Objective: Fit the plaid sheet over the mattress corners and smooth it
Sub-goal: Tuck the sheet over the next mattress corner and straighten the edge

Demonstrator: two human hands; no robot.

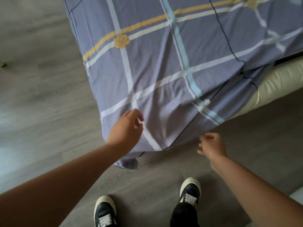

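Observation:
The plaid sheet (164,63), grey-blue with white, yellow and light-blue stripes and a yellow rose print, covers the mattress corner nearest me. Its fabric is wrinkled at the corner, and a loose flap (129,163) hangs down to the floor. My left hand (126,128) rests on the sheet at the corner's left side, its fingers curled against the cloth; whether they pinch it is unclear. Just below the corner's right edge, my right hand (211,146) hovers off the sheet with fingers loosely apart, holding nothing.
A cream padded bed base (278,84) shows below the sheet on the right. Grey wood-look floor (41,79) surrounds the bed. My two dark sneakers (105,210) stand on the floor close to the corner.

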